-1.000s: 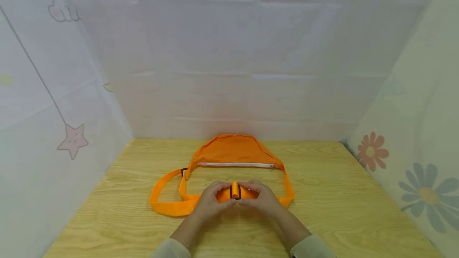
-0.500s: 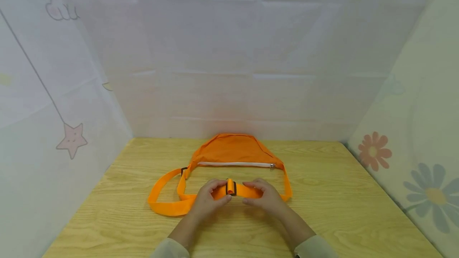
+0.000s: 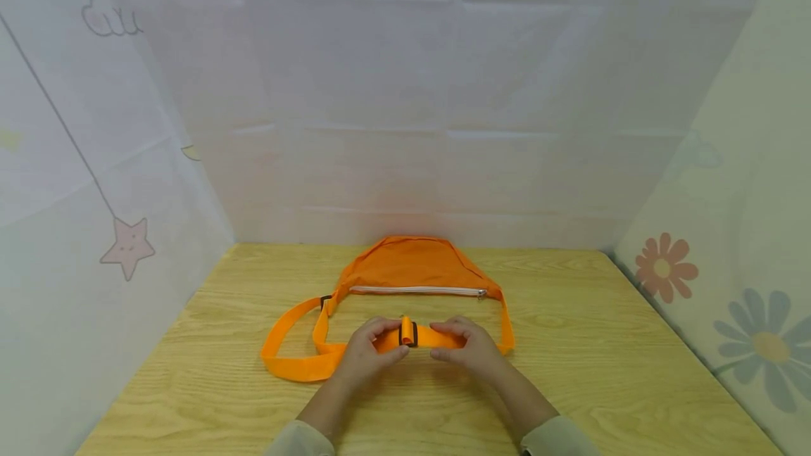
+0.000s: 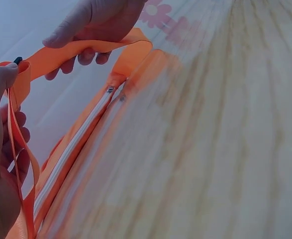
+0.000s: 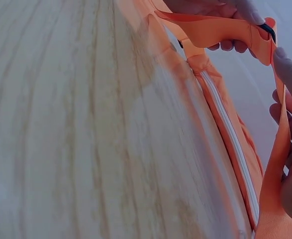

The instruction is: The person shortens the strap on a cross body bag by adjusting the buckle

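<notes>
An orange waist bag (image 3: 415, 264) with a white zipper (image 3: 415, 290) lies toward the back of the table. Its orange strap (image 3: 299, 369) loops round to the front, where both hands hold it. My left hand (image 3: 366, 354) pinches the strap right beside a black slide buckle (image 3: 415, 334), thumb in front and fingers behind. A small fold of strap stands up through that buckle. A short way to the right, my right hand (image 3: 472, 352) pinches the strap between thumb and fingers. In the left wrist view, the strap (image 4: 76, 49) stretches between the two hands.
The wooden table (image 3: 602, 343) has a pale sheet (image 3: 418, 104) behind it and printed sheets at both sides. Another black buckle (image 3: 325, 302) sits at the bag's left end, and the zipper pull (image 3: 481, 294) at the right.
My right hand has slid right along the strap, away from the buckle, baring a stretch of strap. The buckle and my left hand have shifted slightly left. Little differs over the last half second.
</notes>
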Tool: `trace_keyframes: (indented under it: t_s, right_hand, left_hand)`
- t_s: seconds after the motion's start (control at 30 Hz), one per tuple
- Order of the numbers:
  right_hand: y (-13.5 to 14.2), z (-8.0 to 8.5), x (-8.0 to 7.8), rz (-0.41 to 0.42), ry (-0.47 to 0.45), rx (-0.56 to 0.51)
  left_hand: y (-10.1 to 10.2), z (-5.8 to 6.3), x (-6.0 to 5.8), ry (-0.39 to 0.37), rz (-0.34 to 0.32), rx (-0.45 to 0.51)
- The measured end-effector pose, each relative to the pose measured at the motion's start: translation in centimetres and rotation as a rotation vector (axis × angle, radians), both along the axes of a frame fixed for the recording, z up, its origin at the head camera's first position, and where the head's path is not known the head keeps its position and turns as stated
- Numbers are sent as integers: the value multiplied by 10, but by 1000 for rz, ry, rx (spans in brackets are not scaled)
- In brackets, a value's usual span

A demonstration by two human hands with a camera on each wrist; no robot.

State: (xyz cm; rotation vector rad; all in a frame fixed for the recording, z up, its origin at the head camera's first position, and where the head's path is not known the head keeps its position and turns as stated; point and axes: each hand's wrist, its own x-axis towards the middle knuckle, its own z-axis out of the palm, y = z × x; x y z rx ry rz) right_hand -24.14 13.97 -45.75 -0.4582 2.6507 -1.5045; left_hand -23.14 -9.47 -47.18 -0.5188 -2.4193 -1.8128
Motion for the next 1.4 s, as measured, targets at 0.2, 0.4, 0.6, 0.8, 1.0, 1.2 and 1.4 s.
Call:
trace_keyframes:
  t_s: [0.2, 0.4, 0.6, 0.8, 1.0, 1.2, 1.4]
  right_hand:
    - [-1, 1, 0, 11, -2, -10]
    - [-1, 2, 1, 31, -19, -45]
    - [-2, 6, 2, 24, -27, -54]
    - [-3, 4, 1, 34, -37, -65]
    - [-5, -2, 1, 15, 5, -55]
    - [-7, -14, 2, 8, 529, 166]
    - [-9, -16, -6, 50, 1168, 264]
  left_hand:
    - [0, 2, 1, -1, -20, 22]
    - [0, 2, 0, -4, -24, 22]
    - [1, 2, 0, -8, -9, 23]
    - [0, 2, 0, -14, -10, -11]
    - [0, -1, -1, -7, 2, -38]
    - [1, -1, -1, -3, 31, -29]
    - [2, -1, -1, -33, 62, 6]
